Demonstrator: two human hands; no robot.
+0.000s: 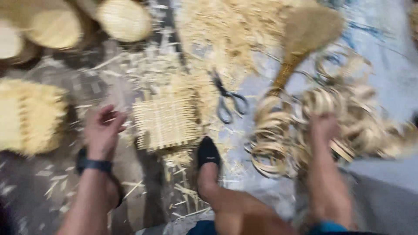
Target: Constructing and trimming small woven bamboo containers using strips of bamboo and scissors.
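The picture is motion-blurred. My left hand (103, 130), with a dark watch on its wrist, hovers with fingers apart just left of a square woven bamboo mat (165, 122) on the floor; it holds nothing. My right hand (324, 126) is closed on pale bamboo strip coils (278, 139) in a heap at the right. My foot in a black sock (208, 153) rests on the mat's near right corner.
Scissors (228, 102) lie beyond the mat. A straw brush (305, 35) lies at the upper right. Woven bamboo pieces (30, 115) sit at the left, round baskets (124, 19) at the top left. Bamboo scraps (226, 30) litter the floor.
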